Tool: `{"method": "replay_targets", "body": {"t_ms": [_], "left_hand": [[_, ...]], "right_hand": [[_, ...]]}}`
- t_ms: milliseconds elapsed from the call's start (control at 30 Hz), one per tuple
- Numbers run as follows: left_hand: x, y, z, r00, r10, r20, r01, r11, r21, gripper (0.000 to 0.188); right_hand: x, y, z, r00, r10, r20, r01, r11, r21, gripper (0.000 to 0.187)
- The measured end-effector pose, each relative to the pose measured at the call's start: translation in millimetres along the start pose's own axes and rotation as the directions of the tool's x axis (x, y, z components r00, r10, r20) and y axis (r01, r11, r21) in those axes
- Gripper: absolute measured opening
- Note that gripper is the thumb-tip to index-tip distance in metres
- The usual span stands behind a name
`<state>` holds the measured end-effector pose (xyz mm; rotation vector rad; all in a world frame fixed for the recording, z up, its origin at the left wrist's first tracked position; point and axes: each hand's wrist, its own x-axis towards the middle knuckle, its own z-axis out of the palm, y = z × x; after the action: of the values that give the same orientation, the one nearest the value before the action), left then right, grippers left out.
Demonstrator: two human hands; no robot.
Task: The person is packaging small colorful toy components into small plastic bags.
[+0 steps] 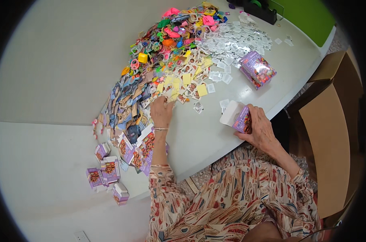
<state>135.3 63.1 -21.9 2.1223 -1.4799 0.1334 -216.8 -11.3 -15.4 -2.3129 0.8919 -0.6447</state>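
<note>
My right hand (261, 125) grips a small purple printed carton (242, 121). Its white end flap stands out to the left. My left hand (161, 113), a thin bracelet at the wrist, reaches to the near edge of a heap of small items. Its fingers are bent down and drawn together among pale printed cards; whatever is between the fingertips is hidden. Around them lie yellow paper pieces (186, 78) and cards with brown figures (182, 99). Folded bluish and tan papers (126, 101) are piled just left of this hand.
Colourful plastic trinkets (171, 36) and clear small packets (237, 40) cover the far table. Filled purple boxes (257, 69) stand at right, near a cardboard box (324, 141). Flat cartons (144, 151) and several opened ones (110, 169) lie left. A black tape dispenser (263, 12) sits far back.
</note>
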Motion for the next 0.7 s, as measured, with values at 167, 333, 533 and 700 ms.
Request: {"method": "replay_targets", "body": {"t_ms": [167, 333, 533, 700], "left_hand": [[-0.8, -38.2, 14.3, 0.998, 0.067, 0.008, -0.067, 0.971, 0.228, 0.027], [6.5, -42.2, 2.1, 0.998, -0.027, 0.061, 0.034, 0.992, -0.122, 0.017], [13.4, -31.2, -7.3, 0.99, -0.095, -0.105, 0.09, 0.995, -0.051, 0.012], [20.0, -15.4, -8.0, 0.965, -0.25, -0.082, 0.188, 0.873, -0.45, 0.01]], "right_hand": [[2.6, -1.7, 0.8, 1.0, -0.027, -0.009, 0.026, 1.0, -0.017, 0.089], [3.0, -3.8, -1.4, 0.999, 0.008, 0.043, -0.008, 1.0, 0.006, 0.09], [11.7, -9.4, -2.8, 0.998, -0.043, 0.041, 0.045, 0.998, -0.046, 0.088], [22.0, -9.4, 2.1, 0.998, -0.068, 0.006, 0.069, 0.991, -0.116, 0.086]]}}
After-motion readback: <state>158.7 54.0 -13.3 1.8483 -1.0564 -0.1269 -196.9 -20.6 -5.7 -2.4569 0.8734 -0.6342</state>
